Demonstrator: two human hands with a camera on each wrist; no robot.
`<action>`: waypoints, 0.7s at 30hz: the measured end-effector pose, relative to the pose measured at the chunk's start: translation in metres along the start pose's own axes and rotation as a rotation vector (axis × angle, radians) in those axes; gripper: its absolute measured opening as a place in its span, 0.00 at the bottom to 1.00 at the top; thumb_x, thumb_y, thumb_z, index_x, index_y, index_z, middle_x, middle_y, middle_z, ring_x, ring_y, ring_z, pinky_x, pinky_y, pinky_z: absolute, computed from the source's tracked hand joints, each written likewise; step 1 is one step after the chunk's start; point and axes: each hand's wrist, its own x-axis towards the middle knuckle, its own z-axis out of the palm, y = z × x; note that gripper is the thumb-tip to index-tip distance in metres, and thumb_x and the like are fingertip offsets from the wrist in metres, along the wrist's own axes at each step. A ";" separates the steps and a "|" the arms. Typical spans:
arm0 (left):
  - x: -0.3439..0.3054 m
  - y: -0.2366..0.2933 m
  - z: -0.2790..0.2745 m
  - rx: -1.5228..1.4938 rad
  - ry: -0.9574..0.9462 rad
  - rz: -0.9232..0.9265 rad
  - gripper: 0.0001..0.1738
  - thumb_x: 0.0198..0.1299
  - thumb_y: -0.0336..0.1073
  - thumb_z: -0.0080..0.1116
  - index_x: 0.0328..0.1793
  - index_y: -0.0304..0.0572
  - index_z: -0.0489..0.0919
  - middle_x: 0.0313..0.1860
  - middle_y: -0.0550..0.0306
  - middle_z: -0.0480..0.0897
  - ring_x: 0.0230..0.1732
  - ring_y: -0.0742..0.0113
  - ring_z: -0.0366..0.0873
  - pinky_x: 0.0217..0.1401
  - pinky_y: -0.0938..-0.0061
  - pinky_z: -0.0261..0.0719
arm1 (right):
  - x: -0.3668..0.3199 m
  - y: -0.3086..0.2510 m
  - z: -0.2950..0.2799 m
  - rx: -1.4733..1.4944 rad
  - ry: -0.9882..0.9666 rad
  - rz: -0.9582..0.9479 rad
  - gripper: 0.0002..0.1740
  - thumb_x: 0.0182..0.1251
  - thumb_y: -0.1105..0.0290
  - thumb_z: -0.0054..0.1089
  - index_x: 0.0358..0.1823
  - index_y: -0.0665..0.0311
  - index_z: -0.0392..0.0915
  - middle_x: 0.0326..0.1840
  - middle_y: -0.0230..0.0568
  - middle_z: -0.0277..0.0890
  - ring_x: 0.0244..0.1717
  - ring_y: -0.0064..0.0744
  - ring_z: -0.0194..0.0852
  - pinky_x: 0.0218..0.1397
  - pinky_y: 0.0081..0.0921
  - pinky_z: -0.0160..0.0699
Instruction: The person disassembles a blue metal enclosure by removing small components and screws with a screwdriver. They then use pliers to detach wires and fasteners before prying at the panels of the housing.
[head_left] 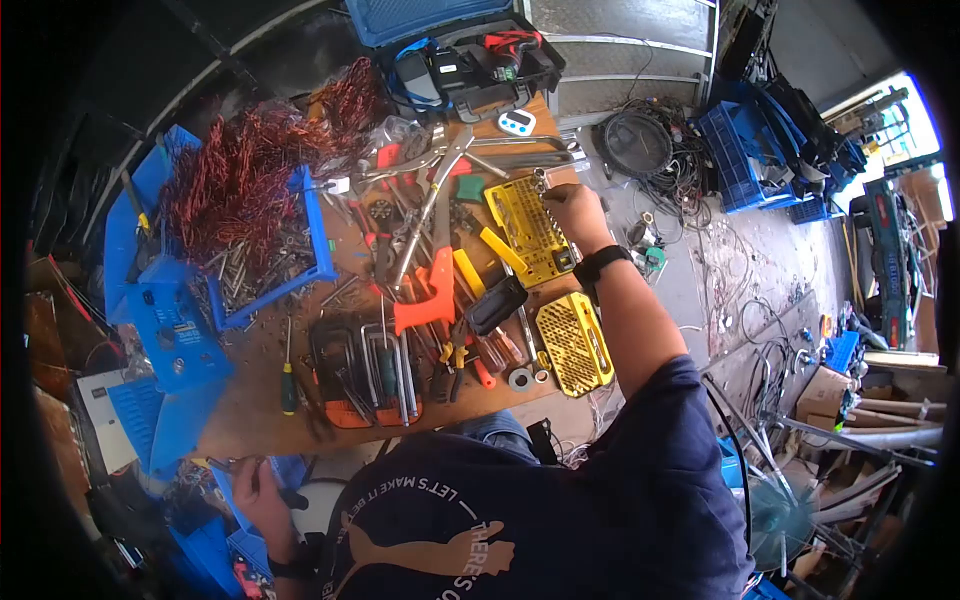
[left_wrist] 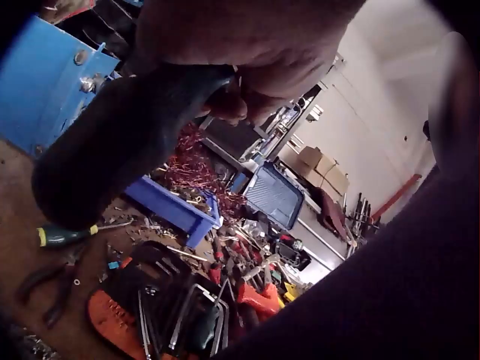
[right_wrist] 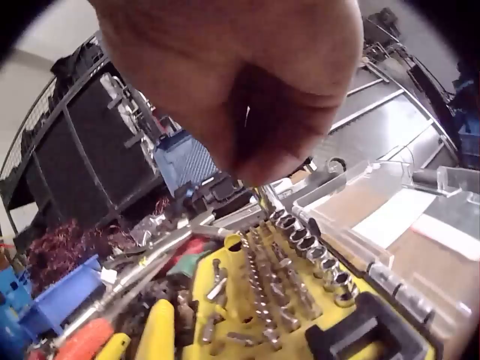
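Note:
In the head view my left hand (head_left: 262, 495) is low, beside the bench's near edge. Its fingers curl round a thick dark handle (left_wrist: 112, 142), seen close up in the left wrist view. My right hand (head_left: 578, 215) is over the far end of the yellow socket and bit case (head_left: 530, 262). The right wrist view shows its thumb and fingertips (right_wrist: 259, 174) together at a small silver metal piece (right_wrist: 262, 198), partly hidden by them. Sockets (right_wrist: 326, 266) stand in a row along the case, beside rows of bits (right_wrist: 259, 292).
A second yellow case (head_left: 574, 345) lies nearer me. Left of the cases are an orange-handled saw (head_left: 430, 295), pliers and screwdrivers. Red wire (head_left: 235, 180) heaps over a blue tray (head_left: 322, 225). An open toolbox (head_left: 470, 75) stands at the back.

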 end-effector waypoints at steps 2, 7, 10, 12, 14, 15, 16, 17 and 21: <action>-0.004 -0.002 0.001 0.002 0.007 -0.026 0.07 0.58 0.21 0.56 0.42 0.28 0.78 0.38 0.59 0.76 0.31 0.77 0.70 0.32 0.82 0.68 | 0.004 -0.001 0.003 -0.138 -0.052 -0.026 0.10 0.55 0.69 0.55 0.35 0.60 0.84 0.35 0.54 0.79 0.40 0.52 0.79 0.49 0.40 0.77; -0.012 0.002 0.009 -0.062 0.022 -0.095 0.07 0.57 0.22 0.57 0.42 0.28 0.79 0.37 0.58 0.76 0.30 0.77 0.70 0.32 0.82 0.68 | 0.017 0.000 0.012 -0.295 -0.148 -0.025 0.11 0.56 0.67 0.56 0.36 0.62 0.84 0.36 0.53 0.80 0.40 0.52 0.80 0.47 0.39 0.77; -0.012 -0.010 0.017 -0.025 0.044 0.036 0.07 0.57 0.22 0.56 0.42 0.28 0.78 0.37 0.58 0.76 0.27 0.78 0.69 0.29 0.85 0.65 | 0.018 -0.001 0.013 -0.339 -0.181 -0.007 0.11 0.57 0.67 0.55 0.36 0.62 0.83 0.36 0.53 0.80 0.40 0.53 0.79 0.47 0.40 0.77; -0.014 -0.002 0.019 -0.075 -0.005 -0.072 0.06 0.57 0.21 0.56 0.42 0.28 0.78 0.37 0.57 0.76 0.25 0.79 0.68 0.27 0.85 0.64 | 0.020 -0.001 0.014 -0.391 -0.195 -0.009 0.11 0.57 0.66 0.55 0.36 0.62 0.83 0.36 0.53 0.80 0.40 0.53 0.79 0.48 0.41 0.77; -0.014 0.008 0.026 -0.079 -0.039 -0.067 0.07 0.57 0.20 0.56 0.42 0.28 0.77 0.38 0.57 0.76 0.24 0.80 0.67 0.26 0.85 0.64 | 0.024 0.003 0.017 -0.459 -0.203 -0.024 0.11 0.57 0.66 0.56 0.37 0.61 0.83 0.38 0.53 0.80 0.42 0.53 0.79 0.48 0.41 0.76; -0.013 0.011 0.029 -0.059 -0.051 -0.007 0.07 0.57 0.20 0.55 0.42 0.28 0.77 0.38 0.57 0.76 0.23 0.80 0.67 0.25 0.85 0.64 | 0.024 0.005 0.019 -0.474 -0.207 -0.022 0.11 0.58 0.65 0.56 0.38 0.60 0.83 0.40 0.52 0.80 0.42 0.53 0.78 0.49 0.41 0.76; -0.012 0.012 0.031 -0.039 -0.063 0.054 0.07 0.57 0.20 0.55 0.42 0.29 0.77 0.38 0.57 0.76 0.23 0.80 0.66 0.25 0.85 0.64 | 0.025 0.006 0.019 -0.489 -0.210 -0.020 0.12 0.58 0.65 0.56 0.39 0.60 0.83 0.41 0.52 0.79 0.43 0.53 0.78 0.49 0.41 0.76; -0.013 0.010 0.032 -0.071 -0.059 0.006 0.07 0.57 0.19 0.55 0.41 0.29 0.77 0.38 0.57 0.76 0.23 0.80 0.66 0.25 0.85 0.64 | 0.026 0.007 0.020 -0.504 -0.213 -0.017 0.12 0.58 0.65 0.56 0.39 0.59 0.83 0.42 0.51 0.79 0.44 0.52 0.78 0.50 0.41 0.76; -0.015 0.007 0.035 -0.131 -0.051 -0.076 0.06 0.56 0.19 0.55 0.41 0.29 0.77 0.38 0.57 0.75 0.23 0.80 0.67 0.25 0.85 0.64 | 0.025 0.003 0.018 -0.503 -0.242 0.010 0.12 0.58 0.64 0.56 0.40 0.59 0.83 0.44 0.50 0.78 0.46 0.51 0.77 0.50 0.41 0.76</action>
